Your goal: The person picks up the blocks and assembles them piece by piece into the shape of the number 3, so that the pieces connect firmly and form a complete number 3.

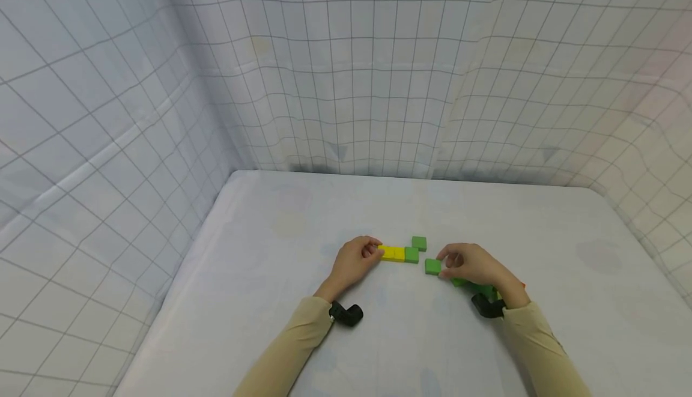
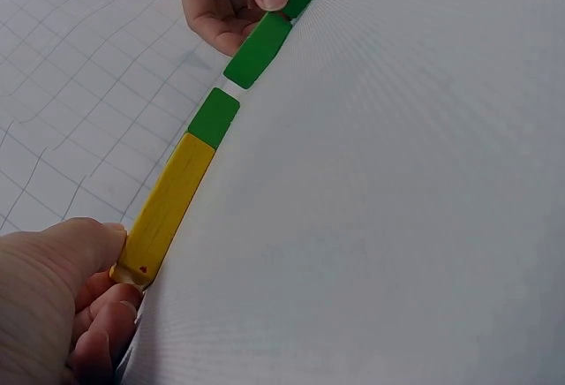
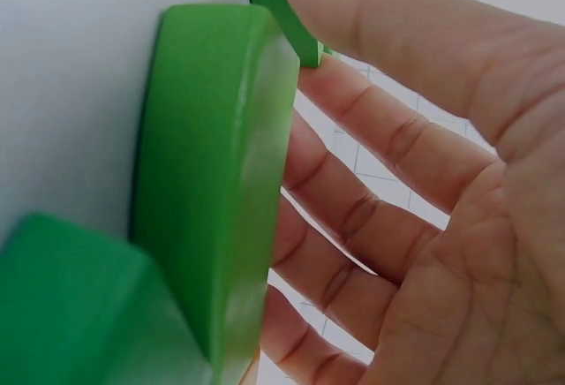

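My left hand point(image 1: 351, 263) pinches the left end of a yellow block row point(image 1: 391, 253) on the white table. In the left wrist view, the thumb lies along one side of the yellow end and curled fingers lie at the other. A green block point(image 1: 411, 255) adjoins the row's right end. My right hand point(image 1: 472, 263) pinches a separate green block point(image 1: 432, 266) by its right side, between thumb and index finger. A gap divides this block from the row. In the right wrist view, a larger-looking green block point(image 3: 203, 155) lies beside the palm.
Another green block point(image 1: 418, 243) sits just behind the row. Below the right hand are further green blocks point(image 1: 483, 290), partly hidden, with bits of yellow and orange by the wrist. Grid-patterned curtains point(image 1: 351, 84) hang behind the white table point(image 1: 286, 217) and at its sides.
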`<state>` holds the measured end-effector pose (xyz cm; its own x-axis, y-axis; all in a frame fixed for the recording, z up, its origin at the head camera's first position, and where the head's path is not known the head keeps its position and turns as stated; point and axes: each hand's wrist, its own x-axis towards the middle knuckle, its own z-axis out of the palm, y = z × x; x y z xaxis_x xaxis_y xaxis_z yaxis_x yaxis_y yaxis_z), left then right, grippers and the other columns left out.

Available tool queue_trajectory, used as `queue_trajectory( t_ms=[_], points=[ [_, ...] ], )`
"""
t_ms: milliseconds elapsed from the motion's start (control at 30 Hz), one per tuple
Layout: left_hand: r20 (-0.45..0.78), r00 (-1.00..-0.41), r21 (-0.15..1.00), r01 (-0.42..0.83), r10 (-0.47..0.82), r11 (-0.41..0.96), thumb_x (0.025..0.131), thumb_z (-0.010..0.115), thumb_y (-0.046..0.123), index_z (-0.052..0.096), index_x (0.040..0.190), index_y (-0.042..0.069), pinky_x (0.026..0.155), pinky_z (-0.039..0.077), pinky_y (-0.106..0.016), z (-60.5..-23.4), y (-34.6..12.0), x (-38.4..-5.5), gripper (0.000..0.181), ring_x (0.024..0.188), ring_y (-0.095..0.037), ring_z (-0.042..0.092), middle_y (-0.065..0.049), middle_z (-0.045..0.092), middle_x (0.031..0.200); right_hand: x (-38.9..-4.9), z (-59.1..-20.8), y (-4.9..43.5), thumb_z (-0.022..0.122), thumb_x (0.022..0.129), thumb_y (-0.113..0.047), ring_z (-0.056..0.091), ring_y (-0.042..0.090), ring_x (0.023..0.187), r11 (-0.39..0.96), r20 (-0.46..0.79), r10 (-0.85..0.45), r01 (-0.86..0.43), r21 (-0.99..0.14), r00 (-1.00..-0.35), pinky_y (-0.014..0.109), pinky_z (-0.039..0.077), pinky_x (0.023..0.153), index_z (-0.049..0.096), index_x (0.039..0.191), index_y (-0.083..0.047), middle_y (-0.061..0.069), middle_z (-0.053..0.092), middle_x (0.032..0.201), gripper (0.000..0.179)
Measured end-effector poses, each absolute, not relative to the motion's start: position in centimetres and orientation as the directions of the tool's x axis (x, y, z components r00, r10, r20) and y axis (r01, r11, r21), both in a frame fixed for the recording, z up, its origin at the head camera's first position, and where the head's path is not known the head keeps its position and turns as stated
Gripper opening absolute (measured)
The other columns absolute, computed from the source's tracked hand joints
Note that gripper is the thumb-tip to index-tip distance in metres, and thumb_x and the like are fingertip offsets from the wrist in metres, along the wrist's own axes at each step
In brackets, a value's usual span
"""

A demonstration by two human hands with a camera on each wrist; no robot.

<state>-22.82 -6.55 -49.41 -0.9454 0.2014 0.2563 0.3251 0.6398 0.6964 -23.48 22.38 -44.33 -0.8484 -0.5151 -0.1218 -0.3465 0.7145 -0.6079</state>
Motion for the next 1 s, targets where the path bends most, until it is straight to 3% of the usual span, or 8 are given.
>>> queue_trajectory(
  t_ms=[1000],
  points=[
    [0.254, -0.947, 0.698, 0.321, 0.197, 0.641, 0.088, 0.062, 0.030, 0.068, 0.102, 0.016, 0.062, 0.042, -0.020, -49.7, -6.6, -23.0, 0.021, 0.066, -0.004, 0.050, 0.006, 0.060, 0.080, -22.9, -44.6, 20.7, 0.077, 0.075, -0.027, 0.051, 0.011, 0.074, 0.708, -0.094, -0.536, -0.386, -0.591, -0.839, 0.026, 0.042, 0.064, 0.067, 0.098, -0.017, -0.006, 0.059, 0.082, 0.027]
  ],
)
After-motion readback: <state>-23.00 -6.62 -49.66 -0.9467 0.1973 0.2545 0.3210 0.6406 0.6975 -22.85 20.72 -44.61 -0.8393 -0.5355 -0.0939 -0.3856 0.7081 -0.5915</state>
